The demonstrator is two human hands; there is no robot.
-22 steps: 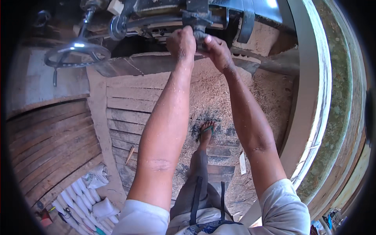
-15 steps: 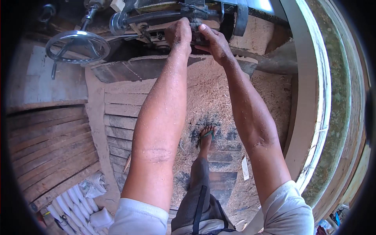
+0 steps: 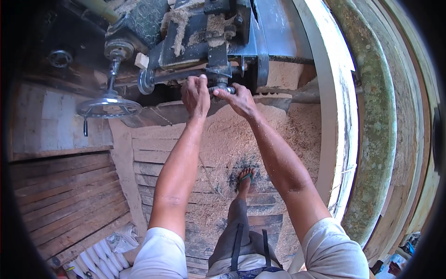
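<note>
At the front of a sawdust-covered woodworking machine (image 3: 186,46), both my hands work low under its dark metal bracket. My right hand (image 3: 240,100) is wrapped round a small ridged metal knob (image 3: 222,89), its thumb laid across the near side. Just left of the knob, my left hand (image 3: 196,97) is closed, thumb up and fingers curled away from view; what they hold is hidden. A dark horizontal bar (image 3: 179,74) with a round end passes behind the left hand. Further left is a chrome handwheel (image 3: 109,108) with a crank handle.
Sawdust and shavings (image 3: 241,135) cover the slatted floor around my sandaled foot (image 3: 246,175). Long pale timber (image 3: 337,93) and a rough-edged log (image 3: 378,125) stand along the right. Wooden planks (image 3: 69,186) and white wrapped bundles (image 3: 100,258) lie at the left.
The view has tilted up, showing more of the machine, and the hands sit lower in the picture. Both hands stay at the same machine part; the right thumb now lies across the knob.
</note>
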